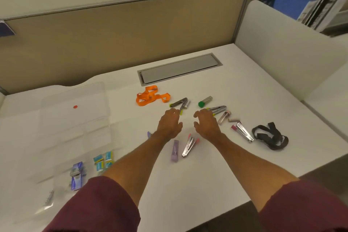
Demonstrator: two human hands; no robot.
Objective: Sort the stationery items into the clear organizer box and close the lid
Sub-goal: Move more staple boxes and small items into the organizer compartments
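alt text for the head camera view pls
Two bare hands, left and right, hover open over a white desk strewn with small metal tools, an orange strap and a black strap. A clear organizer box lies open at the left.

White desk (216, 165), clear organizer box (75, 118), orange lanyard (150, 96), black strap (269, 135), scattered staple removers (188, 146)

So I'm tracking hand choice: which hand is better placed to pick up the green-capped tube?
Probably the right hand: the green-capped tube lies just beyond its fingertips, while the left hand hovers at the yellow-tipped metal tool.
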